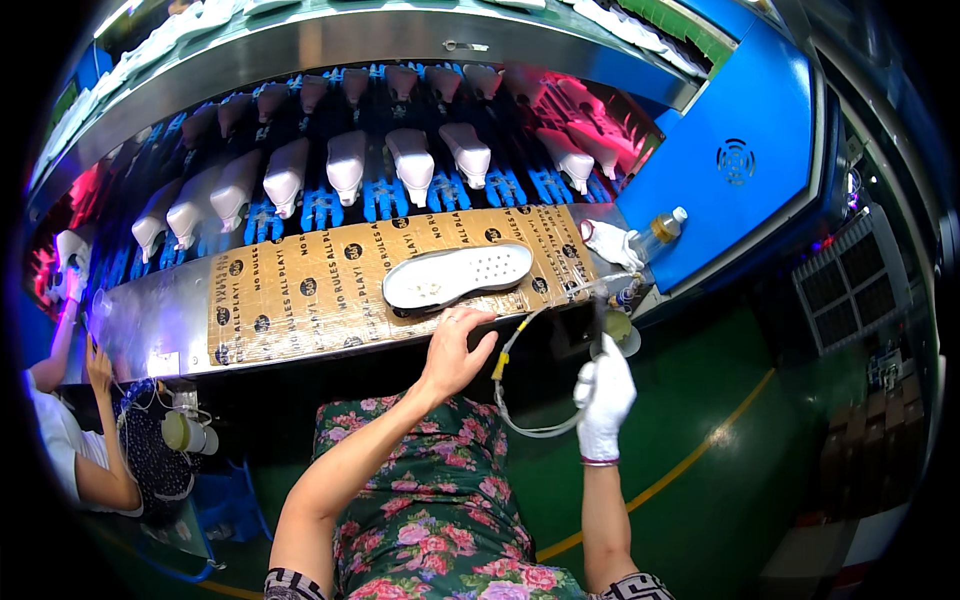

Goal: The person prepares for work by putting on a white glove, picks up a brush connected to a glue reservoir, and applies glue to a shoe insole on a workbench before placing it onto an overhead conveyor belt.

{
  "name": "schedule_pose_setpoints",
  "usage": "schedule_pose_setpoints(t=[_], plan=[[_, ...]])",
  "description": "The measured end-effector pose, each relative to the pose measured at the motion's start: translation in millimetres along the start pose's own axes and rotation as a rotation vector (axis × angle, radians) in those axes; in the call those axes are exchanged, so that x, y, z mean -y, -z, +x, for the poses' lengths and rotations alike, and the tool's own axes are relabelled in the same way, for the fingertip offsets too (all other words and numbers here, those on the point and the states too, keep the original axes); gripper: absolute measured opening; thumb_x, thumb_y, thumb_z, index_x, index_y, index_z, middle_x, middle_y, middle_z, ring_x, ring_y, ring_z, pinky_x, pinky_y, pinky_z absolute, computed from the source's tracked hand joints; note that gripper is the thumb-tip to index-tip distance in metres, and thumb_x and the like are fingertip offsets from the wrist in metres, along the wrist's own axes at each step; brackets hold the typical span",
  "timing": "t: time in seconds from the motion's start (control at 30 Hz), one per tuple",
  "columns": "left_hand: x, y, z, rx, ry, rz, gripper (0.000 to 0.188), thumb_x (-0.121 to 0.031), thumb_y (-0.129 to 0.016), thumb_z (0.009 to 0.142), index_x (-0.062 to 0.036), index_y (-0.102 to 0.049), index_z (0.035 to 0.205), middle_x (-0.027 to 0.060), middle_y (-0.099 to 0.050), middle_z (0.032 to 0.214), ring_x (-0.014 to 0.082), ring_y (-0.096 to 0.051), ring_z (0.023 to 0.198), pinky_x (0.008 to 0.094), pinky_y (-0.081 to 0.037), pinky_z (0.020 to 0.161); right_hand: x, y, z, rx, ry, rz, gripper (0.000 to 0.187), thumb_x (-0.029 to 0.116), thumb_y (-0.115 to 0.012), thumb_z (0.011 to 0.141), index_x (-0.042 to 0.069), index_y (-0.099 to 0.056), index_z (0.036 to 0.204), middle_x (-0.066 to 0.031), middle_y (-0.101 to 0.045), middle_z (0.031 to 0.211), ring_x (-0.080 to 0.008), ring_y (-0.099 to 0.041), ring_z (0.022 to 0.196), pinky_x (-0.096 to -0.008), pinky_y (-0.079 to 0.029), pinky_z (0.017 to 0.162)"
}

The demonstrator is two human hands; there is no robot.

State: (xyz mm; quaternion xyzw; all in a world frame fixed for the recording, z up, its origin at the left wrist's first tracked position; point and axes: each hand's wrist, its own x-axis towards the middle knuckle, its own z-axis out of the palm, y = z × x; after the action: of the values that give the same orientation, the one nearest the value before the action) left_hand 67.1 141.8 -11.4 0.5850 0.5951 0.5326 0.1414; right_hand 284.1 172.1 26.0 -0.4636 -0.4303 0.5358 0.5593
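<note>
A white shoe sole (458,276) lies flat on a brown cardboard sheet (300,290) covering the metal bench. My bare left hand (455,352) rests at the cardboard's front edge just below the sole, fingers loosely curled and holding nothing. My right hand (604,395), in a white glove, grips a thin tool at the bench's right end. A clear hose (512,400) with a yellow fitting loops down from that tool.
Rows of white shoe lasts (346,162) on blue carriers (320,208) run along the conveyor behind the bench. A plastic bottle (662,228) and white cloth (608,240) sit by the blue machine housing (730,150). Another person (70,420) works at the left. Green floor lies below.
</note>
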Motion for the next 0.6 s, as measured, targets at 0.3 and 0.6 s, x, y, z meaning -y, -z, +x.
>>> schedule_pose_setpoints(t=[0.3,0.6], plan=[[10,-18,11,-0.042,0.652,-1.004,0.029,-0.027,-0.053,0.095,-0.0045,-0.064,0.111,-0.0006,-0.066,0.094,0.0075,-0.057,0.085,0.0231,-0.043,0.074,-38,-92,1,0.433,-0.118,-0.016,0.034,0.006,-0.049,0.094,0.003,-0.052,0.128,0.0005,-0.055,0.072,-0.0026,-0.045,0.053,-0.0179,-0.039,0.045],[24,1,8,-0.167,0.75,-0.996,0.029,-0.019,-0.051,0.097,0.0009,-0.057,0.118,0.0033,-0.064,0.094,0.0099,-0.059,0.085,0.0234,-0.047,0.074,-49,-63,28,0.429,0.175,-0.346,0.034,0.006,-0.06,0.089,-0.003,-0.057,0.121,-0.0089,-0.065,0.094,-0.0124,-0.063,0.08,-0.0257,-0.051,0.073]])
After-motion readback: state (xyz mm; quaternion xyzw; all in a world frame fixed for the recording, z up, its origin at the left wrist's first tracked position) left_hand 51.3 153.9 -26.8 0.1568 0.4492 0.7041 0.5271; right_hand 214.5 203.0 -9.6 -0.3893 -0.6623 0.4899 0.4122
